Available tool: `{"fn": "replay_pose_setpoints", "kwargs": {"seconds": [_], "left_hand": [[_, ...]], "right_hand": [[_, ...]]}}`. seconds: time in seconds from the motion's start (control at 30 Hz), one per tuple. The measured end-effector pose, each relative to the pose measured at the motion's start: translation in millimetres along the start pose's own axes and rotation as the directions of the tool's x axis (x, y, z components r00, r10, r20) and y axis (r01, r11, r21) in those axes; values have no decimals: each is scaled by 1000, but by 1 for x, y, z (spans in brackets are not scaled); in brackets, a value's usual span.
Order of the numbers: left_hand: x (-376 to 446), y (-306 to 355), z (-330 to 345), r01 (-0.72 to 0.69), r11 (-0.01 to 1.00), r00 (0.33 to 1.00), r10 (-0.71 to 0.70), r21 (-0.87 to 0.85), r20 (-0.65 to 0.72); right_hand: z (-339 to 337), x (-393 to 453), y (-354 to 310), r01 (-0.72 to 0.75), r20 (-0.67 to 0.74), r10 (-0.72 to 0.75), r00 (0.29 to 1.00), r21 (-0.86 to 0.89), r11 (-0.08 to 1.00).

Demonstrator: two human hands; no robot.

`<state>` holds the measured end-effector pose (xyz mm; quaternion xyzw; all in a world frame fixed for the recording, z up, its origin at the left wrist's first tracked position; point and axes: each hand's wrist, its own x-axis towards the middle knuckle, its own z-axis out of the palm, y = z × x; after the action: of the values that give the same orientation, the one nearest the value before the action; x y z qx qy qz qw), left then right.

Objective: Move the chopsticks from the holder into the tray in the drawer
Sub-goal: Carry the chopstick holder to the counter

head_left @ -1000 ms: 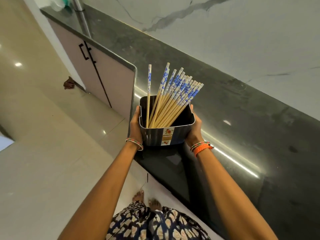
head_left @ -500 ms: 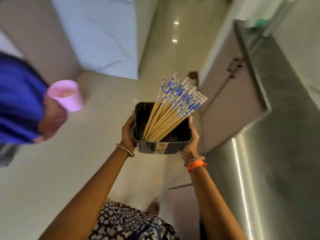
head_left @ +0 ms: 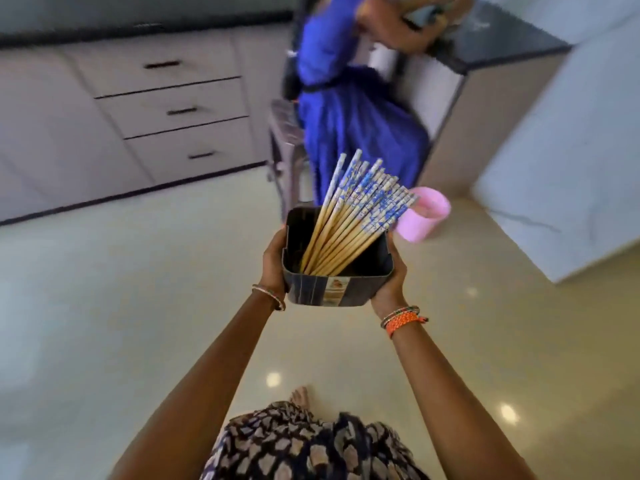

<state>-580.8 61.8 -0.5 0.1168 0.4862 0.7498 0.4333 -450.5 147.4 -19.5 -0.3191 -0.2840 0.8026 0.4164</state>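
Note:
A dark square holder [head_left: 317, 294] hangs in front of me above the floor, gripped on both sides. My left hand [head_left: 274, 263] clasps its left wall and my right hand [head_left: 393, 282] clasps its right wall. Several wooden chopsticks [head_left: 349, 220] with blue-and-white patterned tops stand in it, leaning up and to the right. At the upper left is a stack of three shut drawers [head_left: 173, 109] with dark handles in a pale cabinet. No tray is in view.
A person in a blue dress [head_left: 346, 116] stands just beyond the holder by a small stool [head_left: 284, 133], holding a pink cup [head_left: 424, 216]. A white marble-look counter block [head_left: 561, 168] stands at the right. Glossy cream floor [head_left: 121, 306] lies below.
I have turned away from the dark counter; the view now faces the drawer cabinet. The person in blue went from the left edge to straight ahead. Both hands keep hold of the holder.

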Motion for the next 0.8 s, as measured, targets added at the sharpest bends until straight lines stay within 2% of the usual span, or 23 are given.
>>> {"fn": "replay_pose_setpoints", "kwargs": {"seconds": [0.1,0.2,0.33,0.57,0.7,0.8], "left_hand": [[20,36,-50,-106,993,989,110,44,-98],[40,66,-88,-196,977,953,211,89,-215],[85,107,-122,-249,965,910,263,84,-319],[223,171,-154,-307,938,849,346,160,-399],[310,212,-166,-304,950,873,307,70,-378],[370,240,-173,-319,947,876,307,29,-371]], "right_hand": [[60,35,37,-75,113,77,991,-24,997],[115,65,61,-182,269,178,946,-11,983],[178,118,85,-221,388,234,892,-77,972],[273,250,116,-195,428,233,873,-132,972],[327,331,121,-223,515,253,819,-120,967],[369,388,127,-237,519,265,813,-121,964]]}}
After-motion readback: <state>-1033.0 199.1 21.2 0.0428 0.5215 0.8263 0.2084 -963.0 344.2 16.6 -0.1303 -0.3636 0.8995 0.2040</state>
